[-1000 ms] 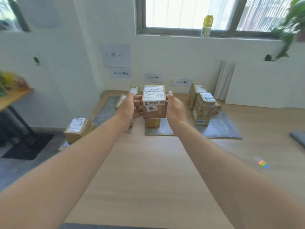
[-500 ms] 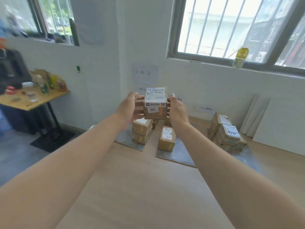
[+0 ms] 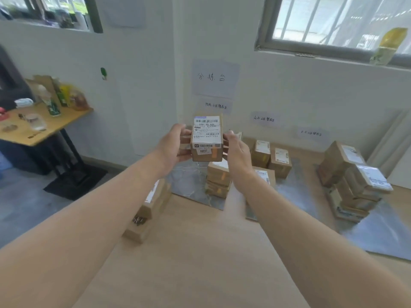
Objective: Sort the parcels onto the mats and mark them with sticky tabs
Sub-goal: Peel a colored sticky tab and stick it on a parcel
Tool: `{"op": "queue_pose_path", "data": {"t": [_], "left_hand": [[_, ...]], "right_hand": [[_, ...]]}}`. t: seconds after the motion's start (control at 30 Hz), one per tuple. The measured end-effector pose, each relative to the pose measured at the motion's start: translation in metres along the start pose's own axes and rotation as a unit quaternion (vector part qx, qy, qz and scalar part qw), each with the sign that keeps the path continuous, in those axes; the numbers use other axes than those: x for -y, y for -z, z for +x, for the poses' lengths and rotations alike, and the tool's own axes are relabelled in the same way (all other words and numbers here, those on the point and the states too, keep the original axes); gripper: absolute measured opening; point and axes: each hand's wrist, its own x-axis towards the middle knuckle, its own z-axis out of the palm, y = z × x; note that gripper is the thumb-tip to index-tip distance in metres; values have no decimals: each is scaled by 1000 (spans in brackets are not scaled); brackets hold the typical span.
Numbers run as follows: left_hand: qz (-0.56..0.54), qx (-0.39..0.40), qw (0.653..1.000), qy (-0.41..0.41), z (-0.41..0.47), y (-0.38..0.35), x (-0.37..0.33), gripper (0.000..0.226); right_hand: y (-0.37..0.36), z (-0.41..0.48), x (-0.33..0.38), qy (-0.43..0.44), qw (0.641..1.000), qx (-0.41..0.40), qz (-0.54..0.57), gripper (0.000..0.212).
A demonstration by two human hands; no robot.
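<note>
Head view showed the left hand [image 3: 173, 145] and right hand [image 3: 236, 152] clamped on opposite sides of one labelled parcel [image 3: 207, 138], lifted higher than a second before and hanging in the air above the stack [image 3: 219, 178] on the left mat [image 3: 189, 185], so its label was probably being read, placement pending.

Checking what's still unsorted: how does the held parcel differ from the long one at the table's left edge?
The held parcel is in the air between the left hand and right hand; the long parcel lies on the table, off the mats. The held parcel is boxy; the long parcel is elongated, partly behind the left forearm. Both are brown cardboard with white labels.
</note>
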Motion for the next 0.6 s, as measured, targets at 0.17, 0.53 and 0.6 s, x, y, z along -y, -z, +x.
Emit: {"op": "queue_pose_path", "data": {"t": [0.17, 0.53, 0.6], "left_hand": [[10, 34, 998, 55, 80, 48, 16, 36], [20, 89, 988, 126, 205, 77, 70, 25], [18, 83, 987, 136, 224, 76, 80, 25]], "right_hand": [[-62, 42, -33, -41, 998, -45, -21, 38], [-124, 124, -91, -135, 988, -59, -45, 22], [-131, 142, -101, -148, 986, -52, -51, 26]]}}
